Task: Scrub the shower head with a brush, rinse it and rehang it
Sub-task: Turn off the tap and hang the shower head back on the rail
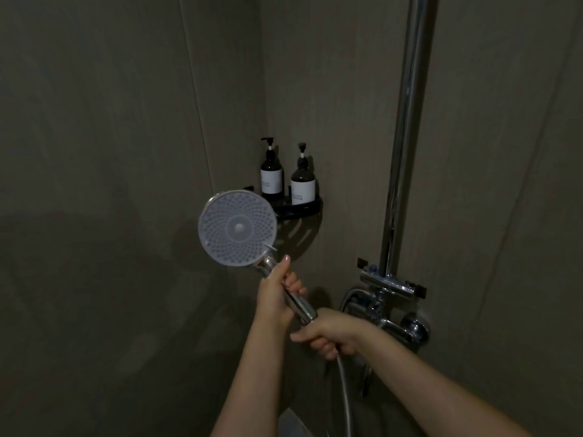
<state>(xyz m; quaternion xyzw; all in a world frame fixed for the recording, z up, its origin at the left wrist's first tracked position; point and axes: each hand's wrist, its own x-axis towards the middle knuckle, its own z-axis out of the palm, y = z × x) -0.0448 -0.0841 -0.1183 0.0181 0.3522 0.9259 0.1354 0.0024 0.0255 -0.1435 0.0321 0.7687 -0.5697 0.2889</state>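
Shower head [237, 228] is off its mount, gripped by left hand [275, 296] and right hand [331, 334]; no brush visible, rehanging remains.

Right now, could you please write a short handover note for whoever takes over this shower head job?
Left hand grips the upper handle of the shower head; right hand grips the handle's base, where the hose joins.
The head is off its mount, its face toward the camera, in front of the corner shelf.
No brush or running water in view.
Whether scrubbing is done cannot be told; rehanging remains.
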